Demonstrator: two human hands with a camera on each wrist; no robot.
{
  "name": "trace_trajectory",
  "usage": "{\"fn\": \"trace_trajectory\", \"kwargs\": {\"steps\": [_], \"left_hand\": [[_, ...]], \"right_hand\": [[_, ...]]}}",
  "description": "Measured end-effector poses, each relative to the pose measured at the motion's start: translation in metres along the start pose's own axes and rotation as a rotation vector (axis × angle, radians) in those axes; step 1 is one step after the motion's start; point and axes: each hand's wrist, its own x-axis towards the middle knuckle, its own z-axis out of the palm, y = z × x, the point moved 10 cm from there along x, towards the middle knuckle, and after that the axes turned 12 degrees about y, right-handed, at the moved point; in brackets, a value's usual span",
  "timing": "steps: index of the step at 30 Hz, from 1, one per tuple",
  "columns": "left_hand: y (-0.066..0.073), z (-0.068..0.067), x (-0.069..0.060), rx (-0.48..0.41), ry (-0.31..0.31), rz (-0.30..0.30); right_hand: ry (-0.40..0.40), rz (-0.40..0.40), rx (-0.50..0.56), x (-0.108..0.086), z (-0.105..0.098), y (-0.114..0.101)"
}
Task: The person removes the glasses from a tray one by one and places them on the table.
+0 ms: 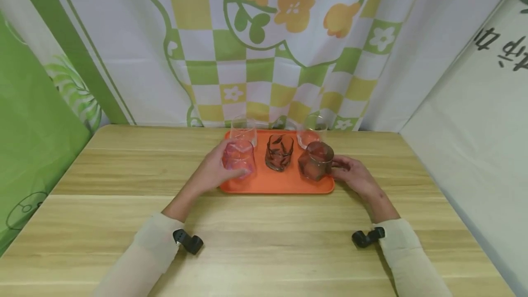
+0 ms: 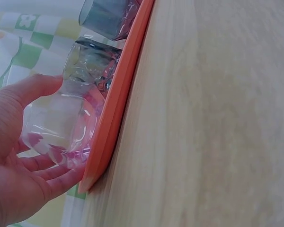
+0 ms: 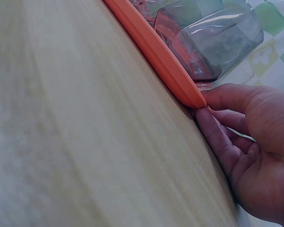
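An orange tray lies on the table and carries several drinking glasses. My left hand is around a pink-tinted glass at the tray's front left. In the left wrist view, the thumb is on one side of that glass and the fingers curl round the other. At the front right of the tray stands a smoky grey faceted glass. Beside it, my right hand pinches the tray's right rim between thumb and forefinger, as the right wrist view shows. A dark grey glass stands between the other two.
Two clear glasses stand at the back of the tray, one clear glass on the left, another clear glass on the right. Behind the wooden table hangs a checked, flowered curtain. A pale wall panel borders the right side.
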Motion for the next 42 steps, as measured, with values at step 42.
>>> {"fn": "trace_trajectory", "kwargs": {"steps": [42], "left_hand": [[0.004,0.0016,-0.0003,-0.044,0.029,-0.035]], "right_hand": [[0.011,0.021,0.01,0.001,-0.0005,0.0038]]}}
